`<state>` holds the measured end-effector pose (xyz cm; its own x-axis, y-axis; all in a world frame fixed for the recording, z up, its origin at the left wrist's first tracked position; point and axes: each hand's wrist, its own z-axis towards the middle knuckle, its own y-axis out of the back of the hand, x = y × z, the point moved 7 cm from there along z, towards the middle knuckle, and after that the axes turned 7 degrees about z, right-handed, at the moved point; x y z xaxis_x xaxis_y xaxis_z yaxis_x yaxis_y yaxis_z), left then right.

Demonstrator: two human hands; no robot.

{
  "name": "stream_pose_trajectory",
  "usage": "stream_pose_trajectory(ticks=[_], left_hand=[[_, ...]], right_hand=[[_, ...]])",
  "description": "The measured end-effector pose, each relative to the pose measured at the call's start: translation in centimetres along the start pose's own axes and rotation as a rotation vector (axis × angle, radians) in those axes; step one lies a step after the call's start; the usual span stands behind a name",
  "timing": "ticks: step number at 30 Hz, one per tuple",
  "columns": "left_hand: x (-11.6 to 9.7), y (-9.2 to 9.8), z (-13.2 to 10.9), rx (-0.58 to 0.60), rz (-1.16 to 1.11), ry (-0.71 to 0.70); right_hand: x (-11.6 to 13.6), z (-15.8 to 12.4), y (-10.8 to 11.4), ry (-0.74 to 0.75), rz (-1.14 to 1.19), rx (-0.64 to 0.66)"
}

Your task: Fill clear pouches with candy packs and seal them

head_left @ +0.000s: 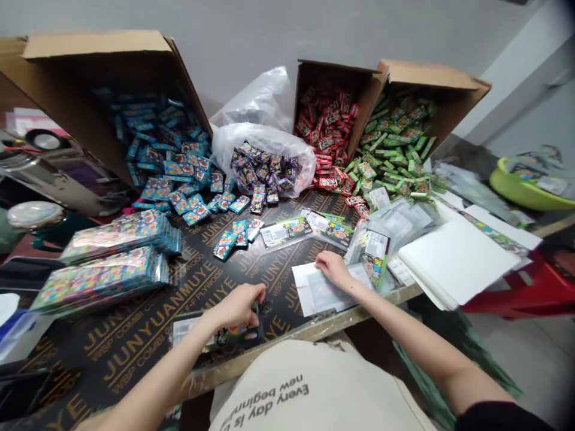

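Fingers of the left hand (pixel 240 305) bend over a printed packet (pixel 187 327) near the table (pixel 135 341) edge, the right hand (pixel 335 270) over a clear sleeve (pixel 320 291); whether they grip, I cannot tell. Blue boxes (pixel 225 244) lie before an open carton (pixel 99 43).

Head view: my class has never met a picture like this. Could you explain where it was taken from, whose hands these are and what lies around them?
There is no machine here. One camera, worn on a person's head, looks forward and down, so the two bare hands are the wearer's own. The left hand is at a dark printed packet near the table edge; its grip is partly hidden. The right hand touches a white sheet. Farther back on the table, tipped cardboard boxes spill small blue, red and green packs, and a clear bag holds purple ones. Wrapped packs are stacked at left.
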<state>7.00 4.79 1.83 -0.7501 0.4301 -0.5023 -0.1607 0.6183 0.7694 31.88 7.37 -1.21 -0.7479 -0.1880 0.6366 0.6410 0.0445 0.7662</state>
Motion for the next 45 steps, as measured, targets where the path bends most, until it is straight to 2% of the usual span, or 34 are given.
stream_pose_trajectory(ticks=[2,4,6,8,11,13,15,17,19,24,28,32,34,36,39,42,45], left_hand=[[-0.2,2.9,-0.5,-0.143,-0.111,-0.042],[-0.2,6.0,-1.3,-0.341,-0.235,-0.084],[0.3,8.2,-2.1,-0.537,-0.364,-0.074],[1.0,8.7,-2.8,-0.708,-0.483,-0.021],[1.6,7.3,-3.1,-0.841,-0.612,0.047],[1.4,6.2,-2.8,-0.856,-0.645,0.062],[0.9,5.8,-2.4,-0.844,-0.640,0.048],[0.3,5.9,-2.2,-0.821,-0.616,0.016],[-0.2,6.3,-2.1,-0.797,-0.590,-0.020],[-1.0,7.0,-2.5,-0.795,-0.489,-0.064],[-2.2,7.1,-3.4,-0.807,-0.378,-0.139],[-2.7,6.8,-4.2,-0.782,-0.276,-0.168],[-2.7,6.7,-4.5,-0.774,-0.251,-0.158],[-2.7,6.6,-4.8,-0.771,-0.246,-0.154],[-2.7,6.5,-5.1,-0.778,-0.248,-0.148],[-2.4,6.3,-5.1,-0.802,-0.236,-0.110],[-1.8,6.1,-5.0,-0.824,-0.222,-0.056]], right_hand=[[-0.2,-0.1,0.2,-0.020,0.003,-0.016],[-0.5,-0.1,0.5,-0.043,0.016,-0.028],[-0.6,0.0,0.9,-0.061,0.039,-0.035],[-0.1,0.3,1.4,-0.069,0.081,-0.060],[2.6,0.7,2.0,-0.065,0.262,-0.130],[5.7,1.1,1.7,-0.041,0.463,-0.120],[9.3,1.6,1.0,0.005,0.655,-0.056],[12.1,2.1,0.3,0.040,0.796,-0.019],[13.6,2.5,-0.2,0.044,0.867,-0.023],[14.1,2.3,-0.3,0.047,0.841,-0.086],[14.7,0.3,0.5,0.212,0.669,-0.171],[15.8,-0.6,0.7,0.373,0.537,-0.091],[15.8,0.3,1.6,0.341,0.536,-0.090],[16.0,1.9,3.1,0.281,0.526,-0.145],[17.0,4.5,5.0,0.247,0.503,-0.182],[18.8,6.4,5.1,0.263,0.532,-0.055],[20.3,7.3,3.6,0.264,0.611,0.202]])
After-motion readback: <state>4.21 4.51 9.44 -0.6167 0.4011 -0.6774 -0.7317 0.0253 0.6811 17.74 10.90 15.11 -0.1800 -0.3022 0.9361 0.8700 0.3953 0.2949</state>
